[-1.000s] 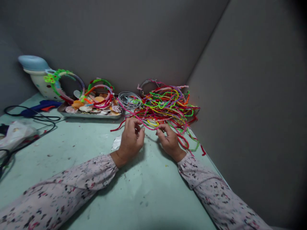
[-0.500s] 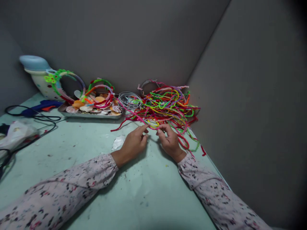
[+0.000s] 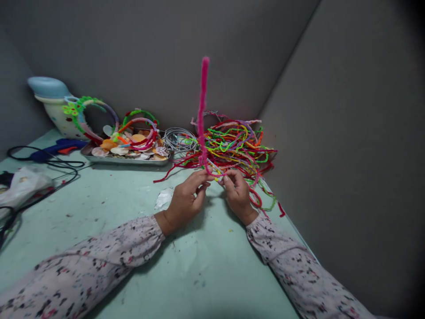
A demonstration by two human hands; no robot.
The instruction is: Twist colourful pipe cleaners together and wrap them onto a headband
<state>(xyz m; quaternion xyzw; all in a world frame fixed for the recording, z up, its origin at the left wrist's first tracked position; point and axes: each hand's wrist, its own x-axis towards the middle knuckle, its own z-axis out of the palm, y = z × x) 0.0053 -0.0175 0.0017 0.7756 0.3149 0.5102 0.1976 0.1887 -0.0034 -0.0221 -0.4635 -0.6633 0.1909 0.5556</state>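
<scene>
R hand (image 3: 238, 195): thumb + index fingertips together, grip clamped on the low end of the pink pipe cleaner (image 3: 202, 102). From there it bends across to the L hand (image 3: 186, 201) & touches its fingertips, then stands up tall, nearly vert., beyond them. L grip: can't tell if it's closed on the strand (fingertips too small to read). A pale strand (image 3: 215, 166) w/ a yellow bit shows btwn the hands, just behind the pink bend. Both hands are over the surface (image 3: 212, 266), in front of the pile of pipe cleaners (image 3: 239, 137). Wire coil (image 3: 179, 139) sits L of the pile, next to the metal tray (image 3: 129, 162) of shells.
</scene>
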